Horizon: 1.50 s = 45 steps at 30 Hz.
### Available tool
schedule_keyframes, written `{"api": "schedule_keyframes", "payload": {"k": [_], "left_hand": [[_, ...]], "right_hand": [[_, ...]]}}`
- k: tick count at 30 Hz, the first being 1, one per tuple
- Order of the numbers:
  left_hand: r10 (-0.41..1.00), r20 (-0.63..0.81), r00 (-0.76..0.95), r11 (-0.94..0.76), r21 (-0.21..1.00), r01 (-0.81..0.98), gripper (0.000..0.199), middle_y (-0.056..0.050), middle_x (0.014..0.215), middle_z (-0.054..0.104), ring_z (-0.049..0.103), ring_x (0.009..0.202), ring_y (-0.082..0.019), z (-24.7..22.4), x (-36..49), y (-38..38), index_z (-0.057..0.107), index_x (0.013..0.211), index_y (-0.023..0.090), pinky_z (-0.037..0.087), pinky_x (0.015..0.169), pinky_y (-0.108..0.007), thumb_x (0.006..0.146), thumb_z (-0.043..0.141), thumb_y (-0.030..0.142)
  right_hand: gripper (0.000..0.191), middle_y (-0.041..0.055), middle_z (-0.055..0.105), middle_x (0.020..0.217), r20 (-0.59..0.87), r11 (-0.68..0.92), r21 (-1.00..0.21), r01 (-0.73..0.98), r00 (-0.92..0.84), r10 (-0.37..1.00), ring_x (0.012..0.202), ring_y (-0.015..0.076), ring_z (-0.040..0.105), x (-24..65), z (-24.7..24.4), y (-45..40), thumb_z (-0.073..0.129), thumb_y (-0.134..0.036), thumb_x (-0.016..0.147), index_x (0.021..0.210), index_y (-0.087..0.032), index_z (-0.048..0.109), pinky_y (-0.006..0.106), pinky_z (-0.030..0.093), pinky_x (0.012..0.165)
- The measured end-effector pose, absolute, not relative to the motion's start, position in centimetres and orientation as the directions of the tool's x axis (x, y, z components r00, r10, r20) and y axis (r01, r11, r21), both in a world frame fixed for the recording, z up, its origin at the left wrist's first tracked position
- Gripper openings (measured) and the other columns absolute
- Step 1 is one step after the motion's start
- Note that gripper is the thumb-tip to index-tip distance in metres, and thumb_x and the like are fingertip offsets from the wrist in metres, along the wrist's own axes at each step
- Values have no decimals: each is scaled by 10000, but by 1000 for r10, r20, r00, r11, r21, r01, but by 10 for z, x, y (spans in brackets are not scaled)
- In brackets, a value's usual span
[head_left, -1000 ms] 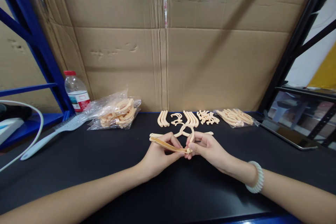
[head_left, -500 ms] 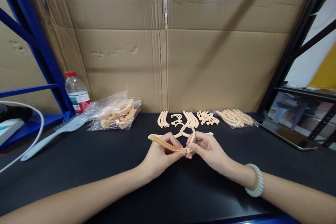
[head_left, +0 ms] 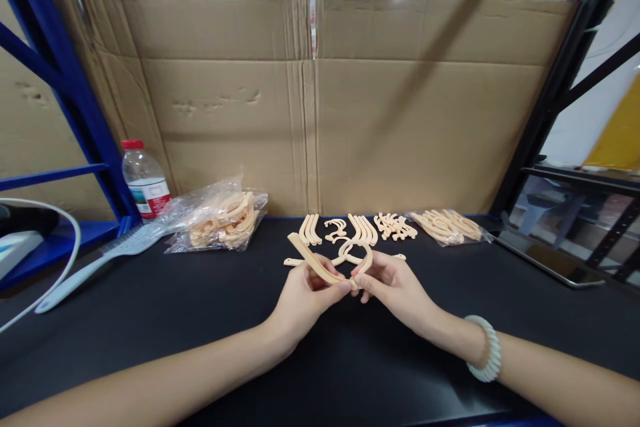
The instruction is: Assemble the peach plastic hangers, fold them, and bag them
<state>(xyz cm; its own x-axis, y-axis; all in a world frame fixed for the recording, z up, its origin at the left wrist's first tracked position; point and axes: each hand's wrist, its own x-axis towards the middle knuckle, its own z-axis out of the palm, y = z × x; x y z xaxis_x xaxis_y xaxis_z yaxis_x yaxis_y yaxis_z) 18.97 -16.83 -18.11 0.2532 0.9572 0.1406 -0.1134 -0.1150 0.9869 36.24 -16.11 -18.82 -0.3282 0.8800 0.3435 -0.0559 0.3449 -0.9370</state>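
Note:
My left hand [head_left: 307,293] is closed on a beige plastic hanger arm [head_left: 311,257], which slants up to the left. Between the fingers of my right hand [head_left: 393,283] is a curved hanger hook [head_left: 368,257]. The inner ends of both parts meet between my fingertips; whether they are locked together cannot be seen. Just behind my hands lies a hanger [head_left: 291,261] with its hook and two arms, partly covered by my fingers. Beyond it on the black table are rows of hanger arms [head_left: 311,229] [head_left: 363,229], a few loose hooks [head_left: 336,228] and a pile of small hooks [head_left: 395,226].
At the left are a clear bag of hanger parts [head_left: 225,221], a pale blue spatula-like tool [head_left: 107,259] and a bottle with a red cap [head_left: 145,180]. A flat bag of arms [head_left: 447,225] and a dark tray [head_left: 550,260] are at the right. Cardboard [head_left: 425,113] closes off the back.
The hanger arm in my left hand has turned, its free end rising and its face tilting. My right hand still holds the hook at the joint. The view has shifted slightly.

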Motion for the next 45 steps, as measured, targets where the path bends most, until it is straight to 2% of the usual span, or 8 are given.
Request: {"api": "schedule_keyframes", "payload": {"k": [10,13,18,22,28,35,40,45], "left_hand": [[951,117,285,-78,986,-145,302,19,728,674,654,758,-161,-180,188,-166,538,743,175,477,798,-313,632,799,278],[959,109,261,-60,980,-190,311,19,723,676,651,732,-152,-180,187,-165,536,749,174,474,800,-310,619,807,254],[962,104,255,-42,971,-235,327,31,683,662,654,703,-138,-181,186,-164,523,754,170,477,762,-283,611,813,217],[963,100,252,-32,965,-261,340,27,690,657,658,686,-139,-181,186,-165,524,745,165,488,752,-289,591,824,215],[961,98,258,-18,956,-294,352,32,687,647,658,686,-134,-182,185,-164,523,742,161,495,772,-297,579,832,204],[961,105,258,-25,956,-293,342,46,712,626,651,698,-125,-184,185,-163,502,759,167,483,776,-293,615,810,204],[957,122,265,-54,967,-249,302,47,684,614,623,680,-112,-184,185,-162,503,751,167,440,711,-251,645,783,204],[957,133,257,-90,981,-172,226,31,654,622,576,647,-102,-184,186,-160,547,755,157,403,649,-230,675,753,201]], "right_hand": [[329,6,563,635,298,306,-952,-15,-277,914,521,104,498,368,-179,-153,644,-481,770,736,-155,664,256,459,483],[321,32,607,696,366,395,-910,129,-200,909,571,132,528,380,-172,-131,598,-475,799,782,-168,691,271,454,501],[177,81,656,846,525,629,-467,622,-377,763,814,212,564,393,-165,-79,601,-256,800,895,-178,729,369,453,768],[162,107,638,884,504,655,-301,693,-467,726,903,248,527,387,-172,-54,624,-163,741,851,-162,744,399,406,865],[102,68,645,788,478,632,-431,644,-430,765,823,214,555,377,-173,-44,639,-122,695,660,-182,713,370,417,829],[218,55,644,675,443,501,-727,469,-237,865,634,172,630,390,-157,-42,522,-320,847,863,-147,653,316,507,608],[242,94,684,945,356,363,-932,20,-151,922,835,175,677,399,-139,-84,628,-375,808,911,-157,639,340,538,822],[221,107,678,1013,250,212,-935,-285,-104,963,901,180,646,398,-149,-125,746,-327,717,808,-130,702,375,471,975]]}}
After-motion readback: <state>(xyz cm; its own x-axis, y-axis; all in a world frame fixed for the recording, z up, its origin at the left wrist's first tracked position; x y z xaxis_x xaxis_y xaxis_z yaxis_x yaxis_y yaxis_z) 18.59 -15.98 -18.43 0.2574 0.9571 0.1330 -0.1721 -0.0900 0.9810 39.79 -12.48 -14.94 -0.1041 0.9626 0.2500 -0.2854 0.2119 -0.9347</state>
